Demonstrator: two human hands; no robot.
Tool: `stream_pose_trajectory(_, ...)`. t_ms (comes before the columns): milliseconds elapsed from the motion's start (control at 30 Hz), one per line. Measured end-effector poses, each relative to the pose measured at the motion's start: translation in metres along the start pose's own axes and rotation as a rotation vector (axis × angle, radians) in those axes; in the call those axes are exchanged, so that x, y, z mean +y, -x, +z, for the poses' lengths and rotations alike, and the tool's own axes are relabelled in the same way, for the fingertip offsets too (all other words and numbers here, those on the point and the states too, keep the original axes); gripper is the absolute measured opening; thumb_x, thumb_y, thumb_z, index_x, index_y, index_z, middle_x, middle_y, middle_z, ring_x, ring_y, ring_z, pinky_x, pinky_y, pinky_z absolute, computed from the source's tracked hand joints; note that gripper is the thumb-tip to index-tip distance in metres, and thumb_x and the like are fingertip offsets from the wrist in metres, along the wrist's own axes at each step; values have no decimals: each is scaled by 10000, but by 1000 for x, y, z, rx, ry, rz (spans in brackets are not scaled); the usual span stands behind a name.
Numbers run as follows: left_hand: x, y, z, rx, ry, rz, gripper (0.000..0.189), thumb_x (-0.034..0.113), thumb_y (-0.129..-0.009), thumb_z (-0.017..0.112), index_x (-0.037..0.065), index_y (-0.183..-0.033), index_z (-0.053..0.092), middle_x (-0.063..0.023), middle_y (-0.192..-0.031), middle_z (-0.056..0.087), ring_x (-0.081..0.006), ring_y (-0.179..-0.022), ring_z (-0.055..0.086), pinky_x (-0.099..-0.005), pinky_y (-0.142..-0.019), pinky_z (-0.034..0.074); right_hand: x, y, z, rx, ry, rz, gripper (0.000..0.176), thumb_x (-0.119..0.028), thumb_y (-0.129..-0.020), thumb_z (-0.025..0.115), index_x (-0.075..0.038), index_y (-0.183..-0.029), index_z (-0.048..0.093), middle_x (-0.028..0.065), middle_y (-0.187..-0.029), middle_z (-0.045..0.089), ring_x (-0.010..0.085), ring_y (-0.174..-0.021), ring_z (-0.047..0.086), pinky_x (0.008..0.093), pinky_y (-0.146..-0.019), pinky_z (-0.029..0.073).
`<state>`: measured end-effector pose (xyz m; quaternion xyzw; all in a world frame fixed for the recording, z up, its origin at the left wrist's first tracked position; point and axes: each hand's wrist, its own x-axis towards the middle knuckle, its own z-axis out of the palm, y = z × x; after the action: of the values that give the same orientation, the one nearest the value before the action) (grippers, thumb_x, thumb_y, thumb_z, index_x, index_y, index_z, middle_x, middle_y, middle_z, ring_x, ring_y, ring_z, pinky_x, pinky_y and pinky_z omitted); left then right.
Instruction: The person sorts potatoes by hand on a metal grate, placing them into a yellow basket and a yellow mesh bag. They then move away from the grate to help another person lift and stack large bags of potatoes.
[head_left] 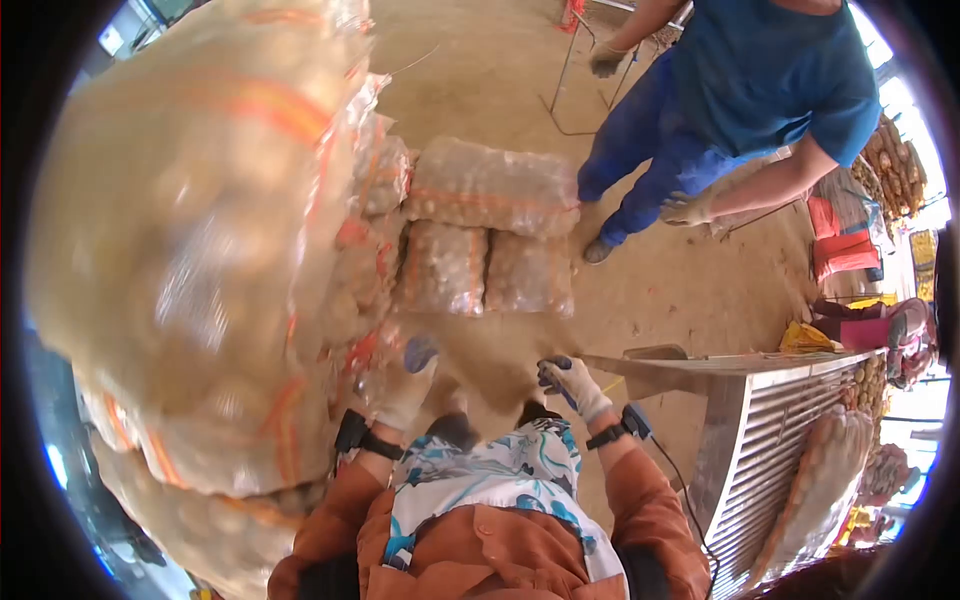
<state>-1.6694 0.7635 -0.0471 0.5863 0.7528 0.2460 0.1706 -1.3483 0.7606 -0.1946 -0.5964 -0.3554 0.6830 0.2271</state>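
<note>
My left hand [405,385], in a white glove with blue fingertips, is low in front of me beside the tall stack of potato sacks [190,230]; motion blurs its fingers. My right hand [572,385], gloved the same way, has its fingers curled near the corner of the metal grading table; whether it holds anything is too small to make out. Ahead of both hands, a clear sack of potatoes [495,185] lies across two upright sacks [442,268] on the floor.
A slatted metal table [730,385] stands at my right, with a full sack [825,470] beside it. A co-worker [740,100] in blue stands at the upper right near a metal frame [570,130]. Red bags [845,255] lie farther right.
</note>
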Motion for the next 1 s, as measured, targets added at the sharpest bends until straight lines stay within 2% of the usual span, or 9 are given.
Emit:
stream_pose_trajectory(267, -65, -46, 89, -355, 432, -603, 196, 98, -877, 693, 17, -1051, 649, -58, -907, 691, -159, -830, 669, -305, -740, 533, 10, -304, -134, 168, -237, 101, 272, -325, -900, 694, -92, -1040, 689, 58, -837, 677, 206, -690, 652, 358, -584, 539)
stream_pose_trajectory(367, -123, -28, 157, -316, 436, -632, 178, 113, -881, 683, 12, -1027, 673, -58, -901, 700, -149, -843, 668, -297, -760, 530, 10, -390, -167, 329, 113, 188, 267, -352, -879, 704, -99, -963, 695, 51, -767, 651, 192, -641, 624, 371, -524, 518)
stream_pose_trajectory(400, -143, -22, 173, -302, 445, -654, 173, 121, -883, 678, 9, -1015, 685, -58, -897, 704, -144, -850, 668, -293, -770, 528, 64, -447, -193, 301, 382, -88, 320, -384, -890, 674, -65, -892, 691, 69, -708, 650, 199, -590, 629, 384, -508, 515)
stream_pose_trajectory(467, -161, -14, 195, -431, 425, -679, 192, 145, -877, 686, 14, -1016, 698, -54, -893, 710, -151, -855, 670, -297, -792, 528, 19, -456, -191, 299, 656, 80, 398, -442, -891, 590, -69, -972, 700, 198, -1028, 715, 367, -949, 698, 471, -820, 541)
stream_pose_trajectory(567, -132, -39, 198, -686, 162, -702, 233, 177, -861, 708, 37, -1047, 716, -69, -943, 733, -165, -878, 685, -308, -812, 531, 7, -470, -197, 362, 584, 170, 418, -453, -896, 558, -83, -1033, 698, 230, -1069, 698, 419, -1017, 663, 503, -880, 517)
stream_pose_trajectory(700, -169, -41, 219, -745, 213, -707, 241, 197, -868, 702, 38, -1048, 720, -80, -936, 736, -174, -878, 691, -309, -810, 532, 51, -507, -196, 651, 610, -32, 371, -382, -896, 602, -17, -880, 665, 176, -714, 669, 312, -651, 670, 411, -617, 528)
stream_pose_trajectory(867, -95, -89, 198, -705, -114, -663, 249, 208, -861, 709, 33, -1038, 715, -91, -911, 734, -183, -872, 690, -314, -802, 528, 58, -491, -184, 576, -513, 6, 250, -234, -868, 646, -12, -979, 660, 115, -837, 691, 231, -735, 660, 368, -653, 518)
stream_pose_trajectory(900, -103, -88, 200, -685, 8, -714, 278, 243, -852, 719, 28, -1028, 714, -98, -900, 732, -195, -864, 691, -331, -803, 530, 53, -464, -169, 603, -240, -160, 196, -166, -873, 646, -24, -1006, 658, 61, -878, 661, 173, -749, 619, 327, -657, 509)
stream_pose_trajectory(1000, -259, -37, 242, -731, 74, -685, 465, 218, -906, 700, 5, -1275, 515, -80, -944, 674, -170, -716, 648, -315, -643, 531, 73, -389, -118, 687, -749, -267, 172, -120, -897, 648, -44, -1050, 672, 63, -873, 666, 181, -767, 630, 312, -712, 516)
